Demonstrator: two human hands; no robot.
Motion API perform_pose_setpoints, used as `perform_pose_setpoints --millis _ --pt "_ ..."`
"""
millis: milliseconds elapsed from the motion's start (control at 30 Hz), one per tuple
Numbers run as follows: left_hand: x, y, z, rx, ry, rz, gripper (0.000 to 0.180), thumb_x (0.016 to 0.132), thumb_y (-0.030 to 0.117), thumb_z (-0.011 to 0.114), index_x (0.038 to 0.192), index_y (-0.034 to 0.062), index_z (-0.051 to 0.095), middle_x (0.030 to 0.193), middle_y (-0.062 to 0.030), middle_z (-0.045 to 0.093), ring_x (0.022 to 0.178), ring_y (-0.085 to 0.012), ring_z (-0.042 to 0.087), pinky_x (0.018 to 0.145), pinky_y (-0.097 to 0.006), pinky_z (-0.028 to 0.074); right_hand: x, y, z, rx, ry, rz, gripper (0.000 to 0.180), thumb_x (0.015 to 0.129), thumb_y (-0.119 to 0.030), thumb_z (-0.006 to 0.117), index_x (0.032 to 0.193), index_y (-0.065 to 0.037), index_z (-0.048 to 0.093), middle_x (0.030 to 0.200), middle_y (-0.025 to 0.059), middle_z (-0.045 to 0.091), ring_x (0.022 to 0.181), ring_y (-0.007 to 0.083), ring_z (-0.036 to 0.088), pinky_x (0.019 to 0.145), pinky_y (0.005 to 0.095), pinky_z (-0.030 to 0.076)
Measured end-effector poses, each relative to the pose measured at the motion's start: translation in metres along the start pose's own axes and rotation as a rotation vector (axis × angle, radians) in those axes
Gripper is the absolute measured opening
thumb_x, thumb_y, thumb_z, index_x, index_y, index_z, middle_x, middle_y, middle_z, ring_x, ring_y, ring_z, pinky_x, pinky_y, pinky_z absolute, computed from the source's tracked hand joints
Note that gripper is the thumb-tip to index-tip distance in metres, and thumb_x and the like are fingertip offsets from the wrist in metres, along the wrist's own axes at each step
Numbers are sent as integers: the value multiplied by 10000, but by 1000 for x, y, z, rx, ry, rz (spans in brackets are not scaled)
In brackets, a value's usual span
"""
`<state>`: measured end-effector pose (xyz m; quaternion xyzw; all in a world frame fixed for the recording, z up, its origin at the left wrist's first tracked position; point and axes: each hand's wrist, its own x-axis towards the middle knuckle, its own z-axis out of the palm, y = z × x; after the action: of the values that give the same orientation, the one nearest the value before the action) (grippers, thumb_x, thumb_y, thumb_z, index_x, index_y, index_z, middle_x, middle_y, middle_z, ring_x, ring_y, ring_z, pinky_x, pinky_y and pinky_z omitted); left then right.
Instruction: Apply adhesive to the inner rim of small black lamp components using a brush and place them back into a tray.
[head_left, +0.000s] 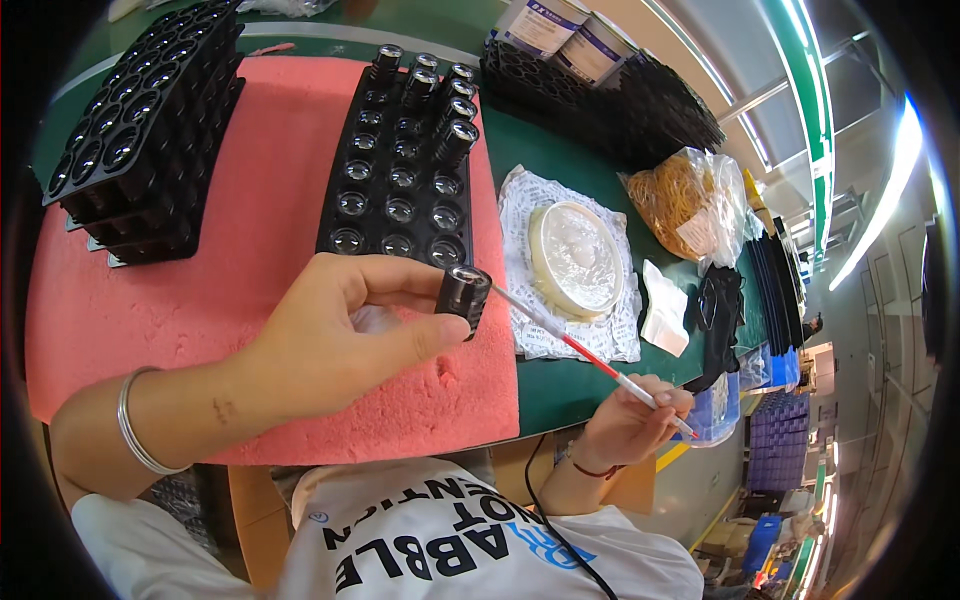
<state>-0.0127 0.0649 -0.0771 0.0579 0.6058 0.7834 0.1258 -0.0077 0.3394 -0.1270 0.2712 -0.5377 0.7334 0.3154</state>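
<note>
Barrel [461, 300], black with a glassy top, held up above the pink mat [280, 225], left grip [350, 320] pinching its sides. Right grip [632, 418] holds a thin tool [590, 356], tip at or near the barrel's rim; work on this piece judged unfinished. Black tray [375, 226]: several barrels stand tall at far end, others lower. Finished count: cannot tell.

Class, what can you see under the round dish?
A white printed sheet, lying on the green tabletop, shows around the round dish; what is directly beneath the dish is covered.
</note>
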Motion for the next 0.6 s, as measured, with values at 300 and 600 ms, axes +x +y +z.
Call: perform_pose_setpoints --millis 300,600 --pt "-3 9 1 145 -8 -26 236 719 117 656 886 -21 565 834 -47 582 679 -41 522 590 -171 418 0 2 -6 216 -18 -17 128 871 -203 449 834 -81 439 747 38 550 630 123 463 563 245 340" --pt "-3 3 2 93 -10 12 253 732 109 641 930 -30 564 852 -50 584 686 -47 529 592 -182 431 0 1 0 100 -5 -36 135 873 -205 445 834 -76 443 742 46 552 632 135 479 558 253 347"
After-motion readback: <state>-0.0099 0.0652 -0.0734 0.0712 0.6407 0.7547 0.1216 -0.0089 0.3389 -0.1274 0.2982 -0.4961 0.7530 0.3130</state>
